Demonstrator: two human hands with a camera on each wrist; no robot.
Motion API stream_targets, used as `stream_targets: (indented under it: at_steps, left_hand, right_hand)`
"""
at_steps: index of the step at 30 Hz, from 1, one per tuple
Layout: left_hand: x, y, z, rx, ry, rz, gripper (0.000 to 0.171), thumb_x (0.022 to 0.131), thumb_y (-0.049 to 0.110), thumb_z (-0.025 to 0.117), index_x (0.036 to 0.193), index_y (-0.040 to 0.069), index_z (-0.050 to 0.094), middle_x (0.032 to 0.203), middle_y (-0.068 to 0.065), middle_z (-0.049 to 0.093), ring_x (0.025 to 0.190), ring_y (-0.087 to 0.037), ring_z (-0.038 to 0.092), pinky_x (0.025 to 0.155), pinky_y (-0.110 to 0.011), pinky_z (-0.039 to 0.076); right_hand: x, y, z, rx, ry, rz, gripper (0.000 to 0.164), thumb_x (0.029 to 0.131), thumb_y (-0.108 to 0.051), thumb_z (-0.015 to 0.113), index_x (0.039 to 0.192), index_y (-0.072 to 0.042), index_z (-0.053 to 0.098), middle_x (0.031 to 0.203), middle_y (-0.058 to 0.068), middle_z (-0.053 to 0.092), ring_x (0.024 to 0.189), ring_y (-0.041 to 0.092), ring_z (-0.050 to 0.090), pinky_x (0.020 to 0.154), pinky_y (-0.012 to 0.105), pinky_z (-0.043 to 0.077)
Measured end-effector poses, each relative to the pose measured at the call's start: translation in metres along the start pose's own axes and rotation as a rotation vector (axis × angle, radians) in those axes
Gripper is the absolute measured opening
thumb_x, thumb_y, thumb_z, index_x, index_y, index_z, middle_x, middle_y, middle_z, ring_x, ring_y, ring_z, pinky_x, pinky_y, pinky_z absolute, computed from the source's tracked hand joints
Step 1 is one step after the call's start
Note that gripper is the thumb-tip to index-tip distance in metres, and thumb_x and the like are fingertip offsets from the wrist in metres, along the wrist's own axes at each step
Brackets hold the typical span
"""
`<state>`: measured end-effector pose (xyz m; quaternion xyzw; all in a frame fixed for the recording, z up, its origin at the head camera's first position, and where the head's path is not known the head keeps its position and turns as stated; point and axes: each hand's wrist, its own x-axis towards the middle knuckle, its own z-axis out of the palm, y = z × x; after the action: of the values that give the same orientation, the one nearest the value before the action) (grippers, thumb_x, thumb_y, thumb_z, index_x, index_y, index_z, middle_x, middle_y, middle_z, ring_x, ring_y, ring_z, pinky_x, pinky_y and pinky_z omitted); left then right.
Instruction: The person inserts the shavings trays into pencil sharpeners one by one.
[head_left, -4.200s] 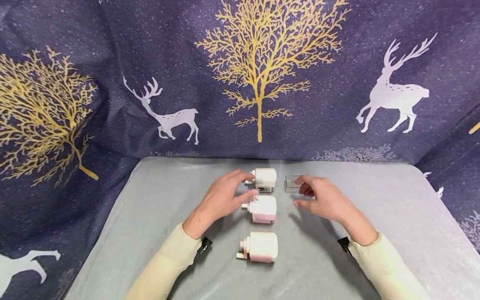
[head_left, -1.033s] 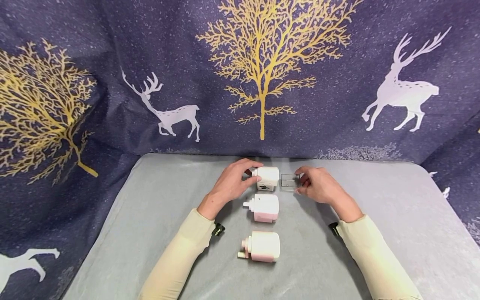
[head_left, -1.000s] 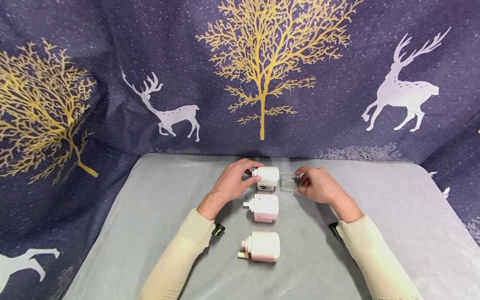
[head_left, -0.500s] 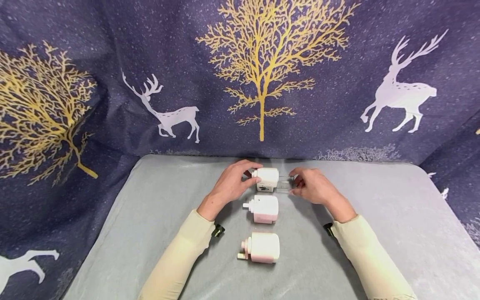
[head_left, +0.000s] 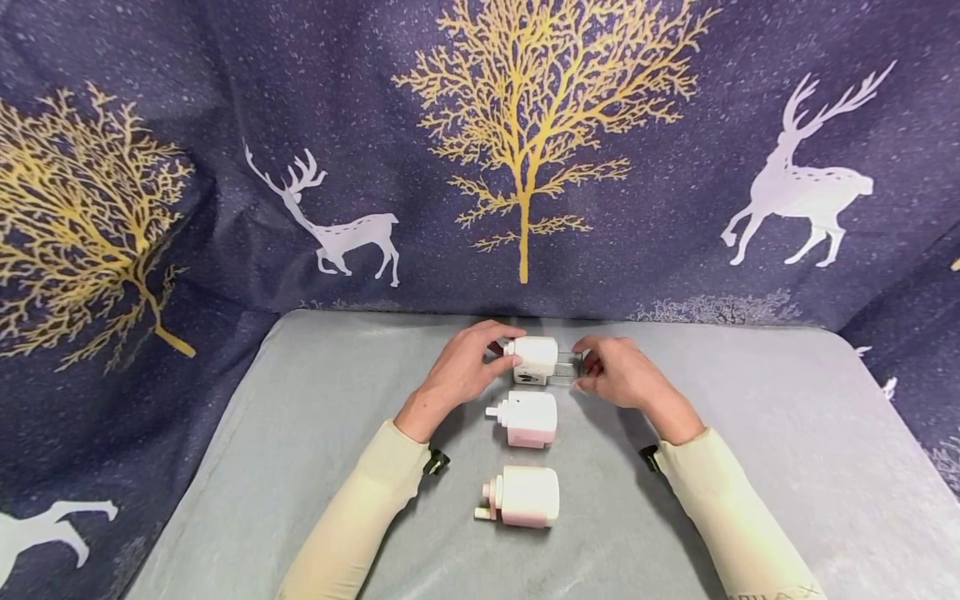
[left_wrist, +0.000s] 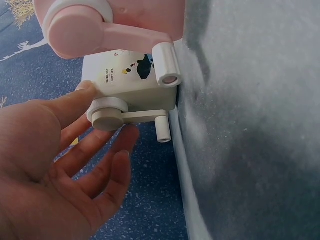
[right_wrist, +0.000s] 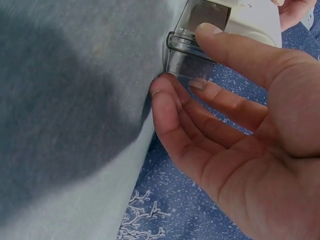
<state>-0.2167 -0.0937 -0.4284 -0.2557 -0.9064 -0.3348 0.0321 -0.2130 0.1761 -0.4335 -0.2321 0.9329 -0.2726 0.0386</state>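
At the back of the table a white crank pencil sharpener [head_left: 536, 348] with a dark printed picture lies with its crank [left_wrist: 142, 116] toward the left. My left hand [head_left: 467, 367] holds its crank end, thumb on the near side and fingers on the far side. My right hand [head_left: 626, 375] pinches the outer end of a clear shavings drawer [right_wrist: 192, 57] between thumb and fingers. The drawer's inner end meets the sharpener's right side, and part of its clear length still shows outside.
In front stand two pink-and-white crank sharpeners, a middle one [head_left: 531, 419] and a nearer one [head_left: 528, 496], cranks to the left. Grey cloth covers the table [head_left: 645, 533]. A dark blue patterned curtain [head_left: 450, 275] hangs right behind it.
My left hand has come to hold the white sharpener. My right hand has moved the clear drawer leftward, from apart to partly inside the sharpener's right side.
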Motion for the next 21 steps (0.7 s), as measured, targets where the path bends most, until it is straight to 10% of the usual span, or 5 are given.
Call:
stream_targets:
  at_steps: [21]
  left_hand:
    - [0.0002,0.0001,0.0006,-0.009,0.007,0.004,0.041,0.09,0.035,0.069,0.13,0.025,0.064,0.116,0.012,0.061,0.092,-0.009,0.061,0.077,-0.027,0.051]
  right_hand:
    - [0.0035,-0.0055,0.0069,0.025,0.01,0.001,0.047,0.074,-0.013,0.082,0.115,0.001,0.064,0.087,0.008,0.07,0.076,0.016,0.065,0.073,0.038,0.056]
